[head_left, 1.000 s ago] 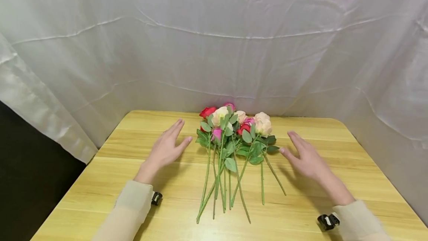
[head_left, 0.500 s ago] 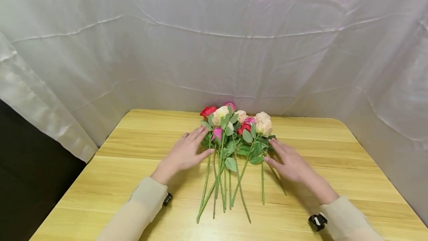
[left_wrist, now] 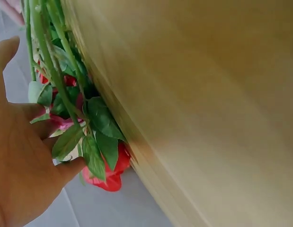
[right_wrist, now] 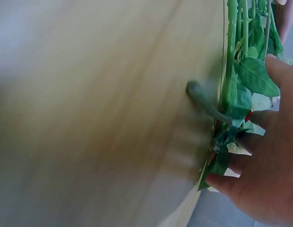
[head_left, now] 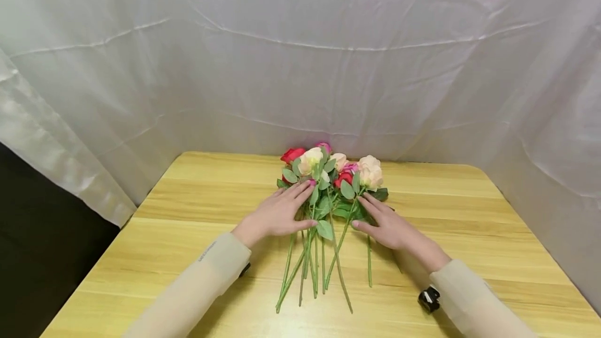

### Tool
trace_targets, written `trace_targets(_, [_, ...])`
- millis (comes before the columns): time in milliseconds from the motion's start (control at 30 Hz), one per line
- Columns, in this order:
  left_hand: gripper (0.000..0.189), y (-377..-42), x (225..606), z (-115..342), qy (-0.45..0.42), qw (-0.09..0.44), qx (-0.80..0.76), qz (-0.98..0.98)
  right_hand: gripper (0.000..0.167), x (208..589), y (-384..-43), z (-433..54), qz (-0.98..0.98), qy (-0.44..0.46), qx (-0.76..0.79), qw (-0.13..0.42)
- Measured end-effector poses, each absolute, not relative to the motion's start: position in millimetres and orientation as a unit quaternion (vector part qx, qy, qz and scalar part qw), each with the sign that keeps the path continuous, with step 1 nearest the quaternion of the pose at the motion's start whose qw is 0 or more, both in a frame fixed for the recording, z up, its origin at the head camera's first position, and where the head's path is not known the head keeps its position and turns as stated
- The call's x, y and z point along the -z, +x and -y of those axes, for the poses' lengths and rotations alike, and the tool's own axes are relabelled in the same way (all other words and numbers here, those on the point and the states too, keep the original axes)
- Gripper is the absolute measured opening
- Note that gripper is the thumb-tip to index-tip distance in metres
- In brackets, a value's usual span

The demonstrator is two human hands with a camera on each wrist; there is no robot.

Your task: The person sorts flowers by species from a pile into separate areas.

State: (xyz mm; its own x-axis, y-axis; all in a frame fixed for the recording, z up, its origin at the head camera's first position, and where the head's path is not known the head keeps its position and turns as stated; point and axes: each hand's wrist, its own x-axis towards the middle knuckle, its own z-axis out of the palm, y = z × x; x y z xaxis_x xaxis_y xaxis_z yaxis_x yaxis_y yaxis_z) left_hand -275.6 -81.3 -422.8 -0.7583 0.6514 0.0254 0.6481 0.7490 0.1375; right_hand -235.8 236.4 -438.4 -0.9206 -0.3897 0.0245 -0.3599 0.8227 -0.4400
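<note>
A loose bunch of artificial-looking roses and peonies lies across the table, stems toward the person. Red (head_left: 292, 155), cream (head_left: 311, 160) and pale peach (head_left: 370, 172) blooms show, with a few magenta ones among green leaves. My left hand (head_left: 281, 212) spreads over the bunch's left side, fingers fairly straight on a magenta bloom, thumb across the stems (head_left: 339, 275). On the right side, my right hand (head_left: 389, 226) reaches over leaves under the peach bloom. In the left wrist view, fingers overlap leaves near a red bloom (left_wrist: 115, 172). The right wrist view shows fingers against leaves (right_wrist: 257, 75) and a blurred stem (right_wrist: 205, 101).
The wooden table (head_left: 197, 192) has its far edge just beyond the blooms. A pale grey cloth (head_left: 300, 77) hangs behind and along the sides. Black fabric (head_left: 42, 254) shows at the lower left. A small black device (head_left: 429, 299) sits at the right wrist.
Both hands have moved inward from either side of the flowers and now lie over them. The blooms and most stems stay in place; some are now covered by the hands.
</note>
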Motion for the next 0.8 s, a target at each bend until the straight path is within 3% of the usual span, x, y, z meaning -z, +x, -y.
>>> trace_targets(367, [0.1,-264.7,420.8,77.0,0.36,0.056,-0.063,-0.929,0.088,434.2,-232.6,-212.0,-0.941,-0.207,0.254,0.084])
trace_targets(800, [0.09,-229.7,419.7,100.5,0.357,0.077,-0.103,-0.925,0.1,423.8,-212.2,-172.7,-0.924,-0.22,0.281,0.139])
